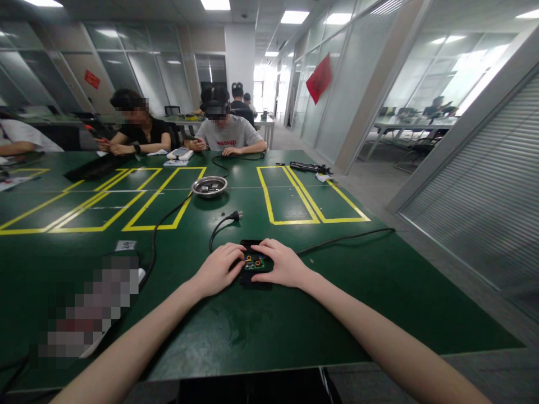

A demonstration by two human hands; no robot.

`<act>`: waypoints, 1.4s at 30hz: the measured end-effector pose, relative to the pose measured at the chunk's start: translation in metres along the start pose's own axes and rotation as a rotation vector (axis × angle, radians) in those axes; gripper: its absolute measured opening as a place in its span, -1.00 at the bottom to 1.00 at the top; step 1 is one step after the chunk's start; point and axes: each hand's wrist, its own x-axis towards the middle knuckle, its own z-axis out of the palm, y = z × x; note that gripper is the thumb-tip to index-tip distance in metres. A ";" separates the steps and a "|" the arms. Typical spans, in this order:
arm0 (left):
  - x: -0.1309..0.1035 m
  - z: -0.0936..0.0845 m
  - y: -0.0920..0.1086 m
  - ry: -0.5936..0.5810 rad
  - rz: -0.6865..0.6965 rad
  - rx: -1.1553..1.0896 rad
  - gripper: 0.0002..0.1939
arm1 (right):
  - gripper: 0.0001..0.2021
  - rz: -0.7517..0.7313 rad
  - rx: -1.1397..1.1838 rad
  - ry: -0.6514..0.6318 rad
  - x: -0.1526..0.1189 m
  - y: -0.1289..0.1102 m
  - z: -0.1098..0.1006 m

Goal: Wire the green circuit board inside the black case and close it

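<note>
A small green circuit board with copper-coloured ring coils sits in an open black plastic case on the green table. My left hand is closed at the board's left end, its fingertips pinching the edge by some thin wires. From the right, my right hand grips the board and case, fingers along the far side and thumb along the near side. The palms hide both ends of the case. A black power cord with a plug curls out beyond my left hand, and another black cable runs off rightward.
A metal bowl holding small metal parts stands further back. Yellow tape rectangles mark the table. To the left lies a blurred-out white-edged item beside a cable. A black folded device lies far right. Several people sit across.
</note>
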 end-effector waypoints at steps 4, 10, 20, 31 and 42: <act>0.001 0.002 -0.001 0.004 -0.009 0.048 -0.86 | -0.26 -0.008 0.016 0.011 0.002 0.002 0.000; 0.001 0.000 -0.003 0.069 -0.028 0.049 -0.83 | -0.34 -0.004 0.094 0.041 -0.002 0.006 -0.019; -0.005 -0.023 0.007 -0.084 -0.086 -0.265 -0.78 | -0.74 -0.050 0.244 -0.174 -0.010 0.011 -0.052; -0.011 -0.018 0.014 -0.138 -0.010 -0.260 -0.80 | -0.85 -0.030 0.402 -0.271 -0.014 0.004 -0.046; -0.007 -0.019 0.004 -0.032 -0.083 -0.196 -0.80 | -0.89 -0.066 0.106 -0.134 -0.011 0.009 -0.035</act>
